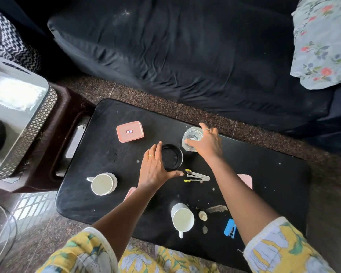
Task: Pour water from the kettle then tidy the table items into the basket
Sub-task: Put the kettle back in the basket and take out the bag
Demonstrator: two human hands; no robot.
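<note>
Pink box label unreadable.

The 2 arms reach forward. The left hand lies flat, fingers straight, thumb spread wide. The right hand curls its fingers round the glass.
</note>
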